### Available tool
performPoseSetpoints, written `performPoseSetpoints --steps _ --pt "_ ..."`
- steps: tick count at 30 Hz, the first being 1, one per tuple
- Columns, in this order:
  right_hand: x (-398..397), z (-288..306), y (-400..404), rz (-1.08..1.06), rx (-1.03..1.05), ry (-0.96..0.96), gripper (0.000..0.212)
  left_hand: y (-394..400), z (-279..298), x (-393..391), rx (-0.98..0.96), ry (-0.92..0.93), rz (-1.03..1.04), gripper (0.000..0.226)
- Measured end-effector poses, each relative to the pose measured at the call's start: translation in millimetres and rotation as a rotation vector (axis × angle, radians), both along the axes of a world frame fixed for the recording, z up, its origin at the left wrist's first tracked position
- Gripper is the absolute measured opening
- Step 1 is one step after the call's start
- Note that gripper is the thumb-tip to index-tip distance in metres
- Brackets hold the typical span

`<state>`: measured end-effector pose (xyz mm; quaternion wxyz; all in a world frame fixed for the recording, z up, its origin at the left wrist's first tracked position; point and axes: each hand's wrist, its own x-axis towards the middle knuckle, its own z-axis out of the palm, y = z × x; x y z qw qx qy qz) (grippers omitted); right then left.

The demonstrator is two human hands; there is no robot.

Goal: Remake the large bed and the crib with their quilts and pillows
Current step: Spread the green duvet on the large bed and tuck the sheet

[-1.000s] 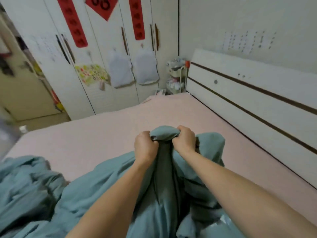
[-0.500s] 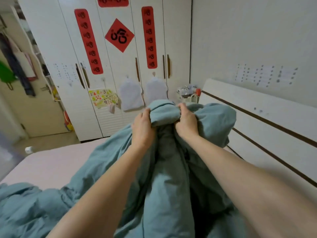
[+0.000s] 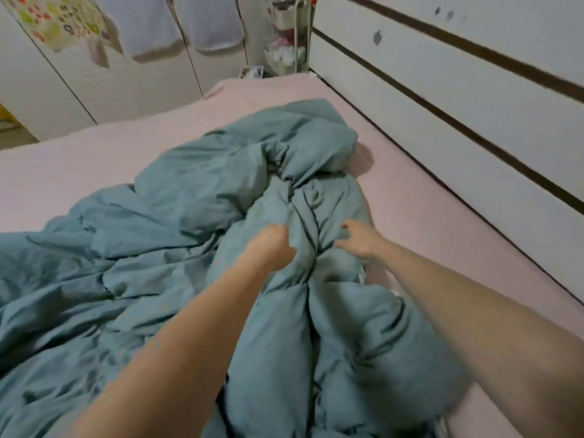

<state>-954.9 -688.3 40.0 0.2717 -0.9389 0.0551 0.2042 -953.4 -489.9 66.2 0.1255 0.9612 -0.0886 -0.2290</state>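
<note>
A crumpled teal quilt (image 3: 221,191) lies bunched across the large bed's pink sheet (image 3: 79,162), its far end thrown forward toward the bed's far corner. My left hand (image 3: 272,245) grips a fold near the quilt's middle ridge, fingers curled into the cloth. Just to its right, my right hand (image 3: 360,238) rests on the quilt with fingers loosely spread and holds nothing. Both forearms reach in from below. No pillow or crib is in view.
The white headboard (image 3: 458,90) with dark stripes runs along the bed's right side. White wardrobe doors (image 3: 132,83) with hanging cloths stand beyond the far edge. A small cluttered rack (image 3: 289,42) fills the corner between them.
The quilt, held up high in both hands half a second ago, has come down onto the bed further forward. My right hand has let go of it; the view has tilted down.
</note>
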Motion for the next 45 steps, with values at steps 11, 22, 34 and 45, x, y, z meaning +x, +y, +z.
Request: performPoseSetpoints --steps 11,22,34,45 --pt "-195.9 -85.6 -102.4 0.088 0.341 0.568 0.084 -110.1 -94.4 -183.9 -0.834 0.796 0.935 0.109" --pt "-260.1 44.8 -108.1 0.142 0.127 0.214 0.061 -144.2 -2.8 -191.6 -0.978 0.407 1.063 0.032" --pt "-384.9 171.7 -183.6 -0.409 0.025 -0.137 0.057 -212.3 174.6 -246.1 -1.576 0.254 0.861 0.029" --pt "-503.3 203.6 -262.9 -0.824 -0.179 -0.433 0.014 -303.8 182.3 -351.6 -0.537 0.117 -0.250 0.091"
